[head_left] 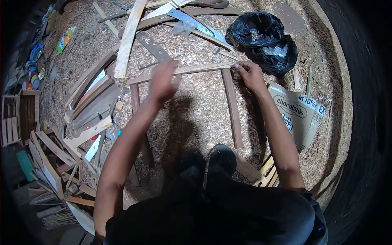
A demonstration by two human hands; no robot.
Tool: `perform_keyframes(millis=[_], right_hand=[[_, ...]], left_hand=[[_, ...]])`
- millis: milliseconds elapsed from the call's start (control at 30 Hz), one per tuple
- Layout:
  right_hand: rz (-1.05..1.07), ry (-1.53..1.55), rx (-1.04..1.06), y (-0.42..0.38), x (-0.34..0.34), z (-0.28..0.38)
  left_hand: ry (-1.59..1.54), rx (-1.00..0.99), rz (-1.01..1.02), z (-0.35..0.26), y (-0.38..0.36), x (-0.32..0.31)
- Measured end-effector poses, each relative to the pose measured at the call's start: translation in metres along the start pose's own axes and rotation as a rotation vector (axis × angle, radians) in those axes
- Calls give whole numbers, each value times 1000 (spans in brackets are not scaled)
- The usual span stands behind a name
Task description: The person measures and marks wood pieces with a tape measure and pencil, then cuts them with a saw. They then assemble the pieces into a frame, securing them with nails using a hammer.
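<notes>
A wooden frame of a thin pale top rail point(200, 68) and two darker legs stands in front of my feet; the right leg point(232, 110) shows whole, while my left arm partly covers the left leg point(135, 97). My right hand point(250, 76) has its thumb and fingers closed at the rail's right end, above the right leg. Over the left part of the rail is my left hand point(163, 81), smeared by motion, its fingers unclear.
Wood shavings cover the ground. Ahead lie planks point(130, 38) and a blue-white saw-like blade point(200, 28). Black plastic bags point(258, 29) sit ahead right, near a flattened cardboard box point(304, 120). Scrap wood point(55, 153) is heaped at left; my shoes point(222, 159) are close to the frame.
</notes>
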State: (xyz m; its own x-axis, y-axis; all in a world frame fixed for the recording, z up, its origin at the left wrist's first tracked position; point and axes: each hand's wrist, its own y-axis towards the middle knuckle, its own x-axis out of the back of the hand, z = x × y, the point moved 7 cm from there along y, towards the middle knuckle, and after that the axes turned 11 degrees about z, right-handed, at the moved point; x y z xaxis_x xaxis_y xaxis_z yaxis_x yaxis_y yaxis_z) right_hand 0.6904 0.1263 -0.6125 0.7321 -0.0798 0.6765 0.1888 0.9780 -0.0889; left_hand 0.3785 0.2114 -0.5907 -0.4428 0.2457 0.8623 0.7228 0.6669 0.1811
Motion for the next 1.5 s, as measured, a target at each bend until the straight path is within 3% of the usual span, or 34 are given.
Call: perform_keyframes(millis=[67,233,333,567,667,767,967,1067,1367,1500], right_hand=[[-54,-13,19,1,0,-2],[-121,-53,109,5,-1,3],[-77,69,-39,5,-1,-3],[-125,46,-69,-2,5,1],[-192,10,71,-1,4,2],[-157,-25,130,3,-5,8],[-102,72,-36,3,-12,2],[-82,56,19,1,-19,-6],[-5,400,-57,7,-34,-40],[21,237,-75,5,-26,-29]], left_hand=[[-32,-154,41,-35,29,-26],[-51,-99,334,-74,87,-82],[-36,-59,415,-75,103,-103],[-183,19,327,-61,107,-111],[-190,14,248,-59,102,-112],[-195,37,298,-59,102,-111],[-268,17,270,-55,102,-112],[-254,17,248,-54,102,-113],[-254,48,252,-52,102,-117],[-259,57,261,-53,101,-115]])
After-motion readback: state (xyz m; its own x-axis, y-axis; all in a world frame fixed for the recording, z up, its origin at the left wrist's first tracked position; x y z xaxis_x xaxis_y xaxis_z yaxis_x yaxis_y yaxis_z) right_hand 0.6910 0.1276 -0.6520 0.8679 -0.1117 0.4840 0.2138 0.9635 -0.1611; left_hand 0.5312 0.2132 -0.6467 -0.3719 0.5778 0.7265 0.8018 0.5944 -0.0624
